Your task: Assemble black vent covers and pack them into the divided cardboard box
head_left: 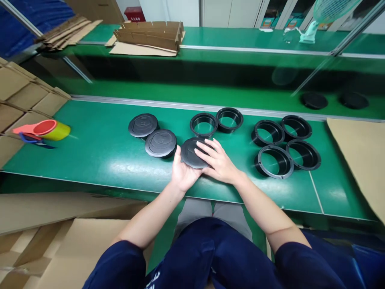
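A round black lid (192, 154) is between my two hands near the front of the green table. My left hand (184, 173) is wrapped under its left and lower edge, thumb up at the side. My right hand (219, 162) lies on the lid's right part with its fingers spread over the top. Just left are two black capped pieces, one (143, 125) behind the other (161, 143). Behind the lid, two open black rings (203, 125) (229, 119) touch each other. What is beneath the held lid is hidden.
Several open black rings (276, 161) form a group at the right. Cardboard (361, 156) covers the right end. A red and yellow cup-shaped item (52, 129) lies left beside stacked cardboard boxes (27, 94). Behind the table runs a green conveyor belt (180, 90).
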Tool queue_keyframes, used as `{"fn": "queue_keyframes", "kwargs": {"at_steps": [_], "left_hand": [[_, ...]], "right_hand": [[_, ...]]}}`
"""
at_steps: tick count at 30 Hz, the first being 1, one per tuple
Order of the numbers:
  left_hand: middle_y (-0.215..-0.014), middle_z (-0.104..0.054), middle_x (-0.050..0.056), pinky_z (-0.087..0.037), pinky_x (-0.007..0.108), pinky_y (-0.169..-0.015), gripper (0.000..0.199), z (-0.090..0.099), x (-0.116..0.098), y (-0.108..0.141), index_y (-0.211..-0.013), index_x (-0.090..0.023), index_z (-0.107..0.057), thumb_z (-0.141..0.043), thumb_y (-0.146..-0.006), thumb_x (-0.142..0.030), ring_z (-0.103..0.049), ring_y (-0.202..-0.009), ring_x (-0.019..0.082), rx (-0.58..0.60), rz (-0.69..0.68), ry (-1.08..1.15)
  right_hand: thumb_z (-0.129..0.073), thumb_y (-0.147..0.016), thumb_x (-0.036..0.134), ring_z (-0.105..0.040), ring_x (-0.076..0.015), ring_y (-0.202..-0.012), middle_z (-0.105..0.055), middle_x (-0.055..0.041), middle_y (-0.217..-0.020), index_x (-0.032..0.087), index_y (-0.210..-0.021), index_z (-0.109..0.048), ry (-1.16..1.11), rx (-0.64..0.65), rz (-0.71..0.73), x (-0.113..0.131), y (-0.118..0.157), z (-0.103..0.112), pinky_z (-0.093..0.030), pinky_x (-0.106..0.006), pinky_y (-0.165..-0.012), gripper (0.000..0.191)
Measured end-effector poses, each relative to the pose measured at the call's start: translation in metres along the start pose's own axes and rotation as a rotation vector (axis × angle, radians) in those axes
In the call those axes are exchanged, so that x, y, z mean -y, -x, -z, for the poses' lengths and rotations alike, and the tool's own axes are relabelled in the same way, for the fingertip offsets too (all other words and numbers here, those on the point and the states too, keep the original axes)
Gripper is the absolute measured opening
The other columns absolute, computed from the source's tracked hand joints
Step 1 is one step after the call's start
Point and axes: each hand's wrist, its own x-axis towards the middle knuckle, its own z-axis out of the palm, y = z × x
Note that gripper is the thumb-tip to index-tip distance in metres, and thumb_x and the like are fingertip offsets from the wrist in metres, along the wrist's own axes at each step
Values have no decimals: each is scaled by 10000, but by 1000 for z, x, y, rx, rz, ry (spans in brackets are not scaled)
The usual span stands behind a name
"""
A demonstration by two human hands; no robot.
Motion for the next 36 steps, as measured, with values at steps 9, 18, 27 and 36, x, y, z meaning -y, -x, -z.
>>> {"fn": "queue_keyframes", "kwargs": {"at_steps": [9, 18, 27, 36], "left_hand": [[-1247, -704, 117, -544, 389, -1036, 595, -3, 0, 3, -1383, -178, -603, -390, -1041, -616, -659, -1179, 260, 61, -16, -271], [-1050, -698, 106, -553, 311, -818, 358, 58, -3, -18, -1056, -176, -761, -742, -875, -485, -655, -916, 225, 71, -667, -1046], [-953, -762, 97, -531, 361, -834, 252, 64, 5, -6, -1106, -256, -771, -622, -962, -399, -706, -880, 261, 721, -922, -1731], [-995, -765, 115, -549, 392, -856, 227, 68, 5, -6, -1126, -236, -770, -620, -969, -305, -717, -904, 274, 700, -939, -1845]], "right_hand": [[-656, -819, 736, -247, -373, -1523, -202, -195, -1660, 212, -1647, -206, 48, 82, -84, 16, -18, 11, -303, -598, -1215, 1078], [-719, -778, 668, -351, -467, -1444, -395, -290, -1539, 89, -1522, -451, 367, 37, -323, -42, -112, 9, -151, -685, -1208, 980], [-431, -978, 685, -174, -396, -1564, -245, -252, -1660, 95, -1609, -295, 318, 129, -257, 5, -79, 4, -138, -637, -1245, 874], [-402, -1045, 533, -171, -317, -1581, -210, -209, -1681, 38, -1599, -296, 246, 277, -324, 9, -112, -12, -140, -506, -1288, 750]]}}
